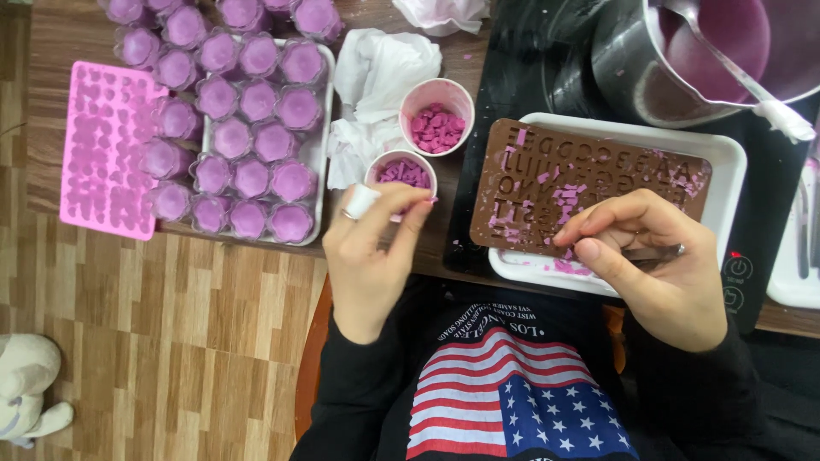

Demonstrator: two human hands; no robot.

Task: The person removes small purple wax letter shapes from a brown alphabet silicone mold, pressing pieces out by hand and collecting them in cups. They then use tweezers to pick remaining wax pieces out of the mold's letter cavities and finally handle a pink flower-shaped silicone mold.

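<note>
Left hand: the left hand [369, 256] has its fingertips pinched together over the near small cup [401, 173]; whether a purple piece is between them I cannot tell.
Right hand: the right hand [658, 256] presses with bent fingers on the near edge of the brown letter mould [589, 183]; it clamps nothing that I can see.
Mould: it lies in a white tray [726, 154], right of the cups.
Progress: I judge it partly done; many letter cavities look empty, purple bits remain.
Cups: two, both with purple pieces; the far cup [436, 115] is fuller.
Left side: a pink mould [107, 149] and a tray of purple casts [248, 128].
Far right: one pot [683, 60] of purple liquid.
</note>
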